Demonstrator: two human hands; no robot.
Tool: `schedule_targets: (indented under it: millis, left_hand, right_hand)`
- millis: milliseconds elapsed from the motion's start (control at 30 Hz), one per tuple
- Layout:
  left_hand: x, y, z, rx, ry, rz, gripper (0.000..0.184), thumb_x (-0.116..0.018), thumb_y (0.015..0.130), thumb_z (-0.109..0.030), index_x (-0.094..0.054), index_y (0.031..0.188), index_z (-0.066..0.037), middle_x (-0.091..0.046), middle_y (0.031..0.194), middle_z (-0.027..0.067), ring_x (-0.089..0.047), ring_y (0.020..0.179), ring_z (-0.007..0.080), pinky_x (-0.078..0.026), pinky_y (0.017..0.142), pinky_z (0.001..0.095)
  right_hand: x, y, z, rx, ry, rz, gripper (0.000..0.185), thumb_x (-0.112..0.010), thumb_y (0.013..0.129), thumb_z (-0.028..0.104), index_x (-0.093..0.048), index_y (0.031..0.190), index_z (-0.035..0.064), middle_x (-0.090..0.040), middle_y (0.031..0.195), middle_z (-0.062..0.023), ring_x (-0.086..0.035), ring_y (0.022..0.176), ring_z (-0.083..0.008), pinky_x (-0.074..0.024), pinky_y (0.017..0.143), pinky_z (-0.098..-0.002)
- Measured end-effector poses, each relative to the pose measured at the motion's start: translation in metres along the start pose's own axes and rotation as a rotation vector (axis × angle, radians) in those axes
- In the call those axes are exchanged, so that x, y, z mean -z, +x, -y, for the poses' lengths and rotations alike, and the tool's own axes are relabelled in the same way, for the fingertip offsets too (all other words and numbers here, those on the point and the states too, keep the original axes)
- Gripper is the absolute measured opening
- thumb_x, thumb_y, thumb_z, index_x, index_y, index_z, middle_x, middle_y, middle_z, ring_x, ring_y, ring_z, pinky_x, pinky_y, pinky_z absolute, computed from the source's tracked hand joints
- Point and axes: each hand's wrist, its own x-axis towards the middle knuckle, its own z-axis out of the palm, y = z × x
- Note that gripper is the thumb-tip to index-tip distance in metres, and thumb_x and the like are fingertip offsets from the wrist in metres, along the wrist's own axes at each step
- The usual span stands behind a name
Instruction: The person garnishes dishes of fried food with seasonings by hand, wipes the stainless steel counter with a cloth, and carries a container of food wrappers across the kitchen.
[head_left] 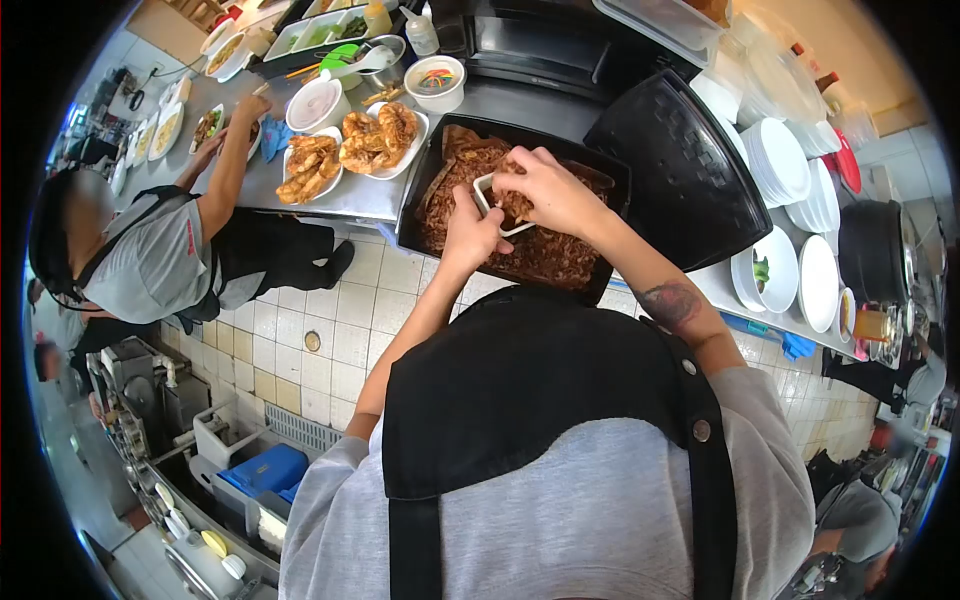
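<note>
My left hand (472, 232) grips the side of a small white rectangular dish (482, 188) over a black bin (408, 215). Brown shredded meat (560, 262) fills much of this bin, with brownish paper (468, 142) along its far side. With fingers curled down, my right hand (553, 195) pinches shredded meat at the dish. How much meat the dish itself holds is partly hidden by my fingers. A black lid (680, 180) leans open on the bin's right side.
Two white plates of golden fried food (378, 140) stand left of the bin, near a tub of rubber bands (436, 80). Stacked white bowls (775, 160) are on the right. At the left counter, a co-worker (150, 240) handles a plate of food (207, 128).
</note>
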Motion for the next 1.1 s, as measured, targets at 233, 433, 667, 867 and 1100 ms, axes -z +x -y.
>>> schedule_targets:
  millis: [233,433,667,867,1100]
  left_hand:
    - [0.015,0.004,-0.007,0.057,0.012,0.167,0.067,-0.049,0.086,-0.004,-0.015,0.144,-0.006,-0.06,0.098,0.0223,-0.066,0.054,0.025,-0.055,0.046,0.0331]
    - [0.023,0.004,-0.002,-0.241,0.524,0.087,0.07,-0.058,0.082,-0.01,-0.028,0.145,-0.011,-0.041,0.131,0.0277,-0.065,0.09,0.037,-0.055,0.075,0.0443]
    - [0.015,-0.01,-0.035,-0.443,1.092,0.133,0.095,-0.08,0.066,-0.033,-0.033,0.146,-0.014,-0.03,0.15,0.0149,-0.044,0.127,0.0371,-0.039,0.1,0.0518]
    - [0.009,0.002,-0.035,-0.403,1.122,0.146,0.12,-0.089,0.053,-0.037,-0.023,0.149,-0.008,-0.04,0.141,0.0112,-0.04,0.131,0.0317,-0.036,0.101,0.0574]
    - [0.0,-0.001,-0.027,-0.435,1.044,0.077,0.11,-0.087,0.057,-0.036,-0.029,0.144,-0.002,-0.043,0.134,0.0148,-0.043,0.128,0.0339,-0.031,0.105,0.063]
  right_hand:
    - [0.024,0.01,-0.024,0.232,0.208,0.231,0.049,-0.071,0.064,-0.005,-0.067,0.109,0.0149,-0.054,0.118,-0.007,-0.053,0.109,-0.0319,-0.0476,0.092,-0.0402]
    - [0.031,0.004,-0.046,0.031,0.236,0.101,0.04,-0.062,0.069,-0.008,-0.067,0.107,0.0051,-0.064,0.103,-0.0146,-0.065,0.095,-0.0293,-0.0519,0.083,-0.0363]
    - [0.006,-0.011,-0.035,-0.158,0.385,-0.117,0.028,-0.058,0.075,-0.007,-0.068,0.099,0.0013,-0.067,0.088,-0.0182,-0.067,0.082,-0.0327,-0.0545,0.076,-0.0385]
    - [-0.027,-0.006,-0.03,-0.09,0.086,-0.305,0.03,-0.05,0.075,-0.008,-0.067,0.098,-0.0013,-0.063,0.096,-0.017,-0.063,0.092,-0.0356,-0.051,0.084,-0.0426]
    - [0.009,-0.026,-0.011,-0.08,0.186,-0.305,0.045,-0.045,0.073,-0.012,-0.064,0.112,-0.0006,-0.064,0.113,-0.018,-0.059,0.106,-0.0369,-0.0481,0.093,-0.0407]
